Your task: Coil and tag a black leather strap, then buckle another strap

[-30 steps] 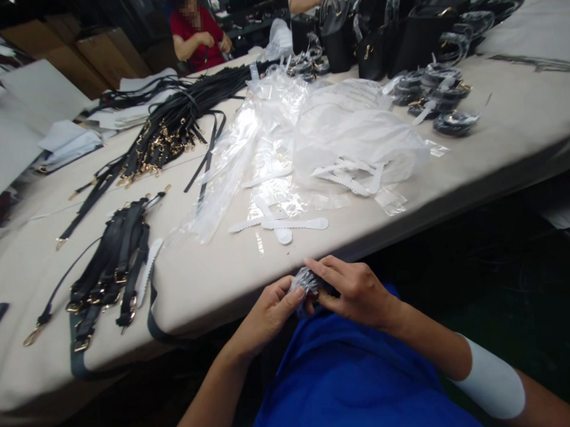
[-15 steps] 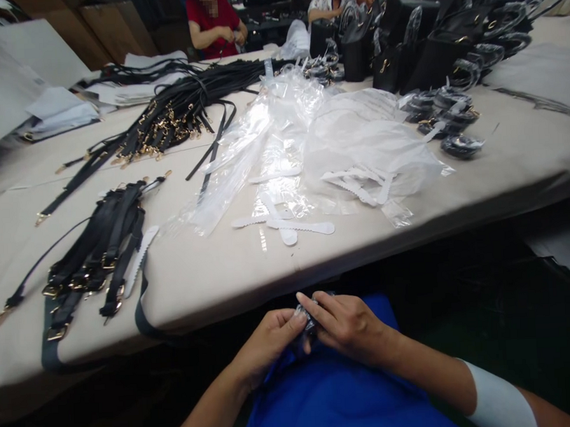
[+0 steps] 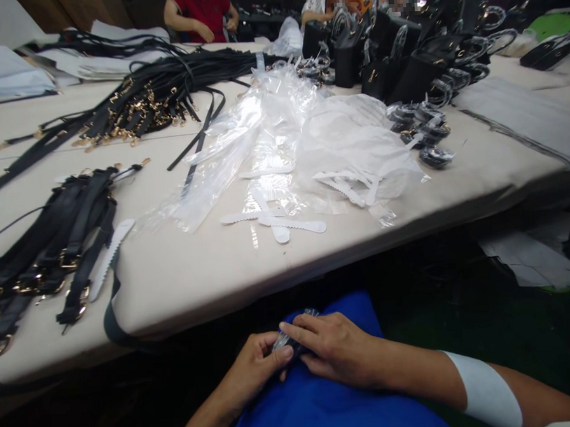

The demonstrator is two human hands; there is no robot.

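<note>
Over the blue cloth on my lap, both hands hold a small black strap bundle in clear plastic (image 3: pixel 296 348). My left hand (image 3: pixel 257 368) pinches its near-left end between thumb and fingers. From the right, my right hand (image 3: pixel 337 348) closes over the bundle with its index finger laid along the top; the fingers hide much of it. On the table beyond lie white serrated strips (image 3: pixel 292 224) and clear plastic bags (image 3: pixel 243 145). Similar wrapped black coils (image 3: pixel 435 157) sit to the right.
Black straps with gold buckles (image 3: pixel 71 244) lie at the left, some hanging over the table edge (image 3: pixel 213 306). Farther back is a pile of straps with gold clasps (image 3: pixel 150 106). Black handbags (image 3: pixel 401 61) crowd the back right. Two people (image 3: pixel 203 17) sit across the table.
My view has turned a little to the right, so the table things sit farther left. Both hands, still on the wrapped bundle, appear slightly lower and farther left.
</note>
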